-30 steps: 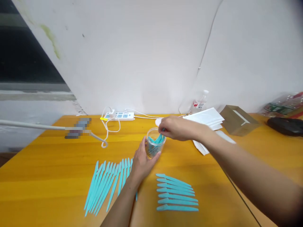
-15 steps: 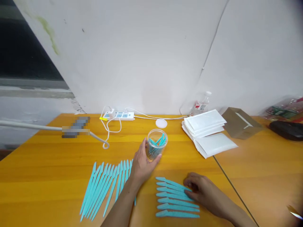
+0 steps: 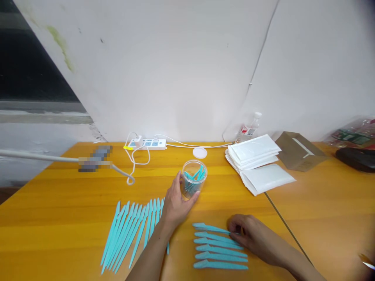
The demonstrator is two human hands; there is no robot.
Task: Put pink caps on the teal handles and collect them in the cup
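Observation:
My left hand (image 3: 175,201) is wrapped around a clear plastic cup (image 3: 194,180) that stands on the wooden table (image 3: 73,203) and holds several turquoise plastic knives. My right hand (image 3: 254,238) rests at the right end of a short row of turquoise knives (image 3: 218,251), its fingers pinching the handle of the topmost knife (image 3: 209,227), which sits a little apart from the others. A larger fan of long turquoise knives (image 3: 133,230) lies to the left of my left forearm.
A white round lid (image 3: 199,152) lies behind the cup. A stack of white pouches (image 3: 258,164), a brown box (image 3: 299,150) and a water bottle (image 3: 249,128) sit at the right back. A white power strip (image 3: 148,143) with cables lies near the wall.
My right hand left the cup, came down to the short knife row and now pinches the topmost knife, shifting it slightly away from the rest. The left hand stays on the cup.

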